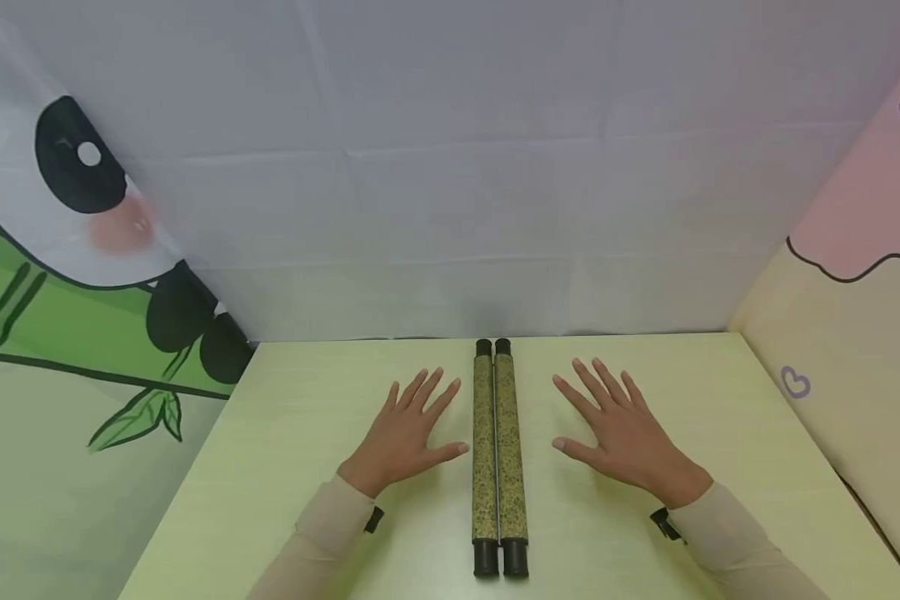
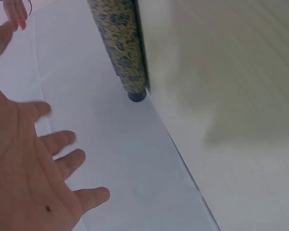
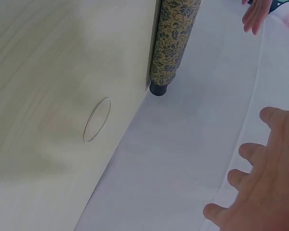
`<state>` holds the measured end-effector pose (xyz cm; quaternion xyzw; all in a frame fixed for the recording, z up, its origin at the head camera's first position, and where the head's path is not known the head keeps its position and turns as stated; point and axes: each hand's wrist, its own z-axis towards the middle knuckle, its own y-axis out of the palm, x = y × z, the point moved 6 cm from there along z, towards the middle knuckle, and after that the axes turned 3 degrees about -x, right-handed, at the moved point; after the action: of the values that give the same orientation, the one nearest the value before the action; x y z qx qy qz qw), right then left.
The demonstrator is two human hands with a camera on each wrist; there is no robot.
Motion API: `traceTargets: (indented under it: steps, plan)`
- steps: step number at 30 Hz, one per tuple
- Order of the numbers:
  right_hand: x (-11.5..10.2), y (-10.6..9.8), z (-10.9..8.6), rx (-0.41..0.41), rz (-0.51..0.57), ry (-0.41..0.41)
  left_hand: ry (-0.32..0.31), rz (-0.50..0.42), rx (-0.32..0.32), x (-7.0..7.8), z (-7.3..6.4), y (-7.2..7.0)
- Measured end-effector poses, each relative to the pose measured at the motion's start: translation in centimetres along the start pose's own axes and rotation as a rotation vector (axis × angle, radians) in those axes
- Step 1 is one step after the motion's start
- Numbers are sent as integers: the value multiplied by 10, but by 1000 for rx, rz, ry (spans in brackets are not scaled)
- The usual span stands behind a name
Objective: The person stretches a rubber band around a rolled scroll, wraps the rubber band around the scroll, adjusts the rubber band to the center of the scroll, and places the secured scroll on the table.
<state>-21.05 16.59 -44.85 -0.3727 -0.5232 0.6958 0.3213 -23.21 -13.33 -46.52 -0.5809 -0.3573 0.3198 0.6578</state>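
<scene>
A rolled scroll, two parallel rolls side by side, lies lengthwise on the table with black knobs at its ends. Its covering is yellowish-gold with a dark floral pattern, seen closer as a patterned roll in the left wrist view and again as the roll in the right wrist view. My left hand is spread over the table to the left of the scroll, apart from it. On the other side my right hand is likewise spread, fingers straight and holding nothing.
The pale yellow table ends at a white cloth backdrop. A thin oval loop shows on the tabletop in the right wrist view. Printed cartoon panels stand at left and right, one with a green bamboo picture.
</scene>
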Motion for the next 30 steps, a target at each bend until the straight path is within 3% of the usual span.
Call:
traceTargets:
  steps: [4, 10, 15, 18, 21, 26, 28, 30]
  plan:
    - [4, -2, -1, 2, -3, 4, -69, -33, -11, 9, 14, -7]
    - [7, -10, -1, 25, 0, -5, -175, -139, 65, 27, 37, -22]
    - [11, -13, 0, 37, -6, -3, -314, -199, 54, 41, 57, -24]
    - [14, -14, 0, 33, -2, -4, -337, -194, 40, 48, 72, -25]
    - [15, -15, 0, 33, 0, -7, -198, -122, 8, 58, 88, -27]
    - [18, -18, 2, 29, -14, -8, 201, 104, -93, 72, 100, -25]
    - [19, -20, 2, 26, -21, -9, 291, 167, -134, 71, 101, -23]
    - [20, -22, 3, 22, -27, -12, 333, 206, -171, 69, 102, -21]
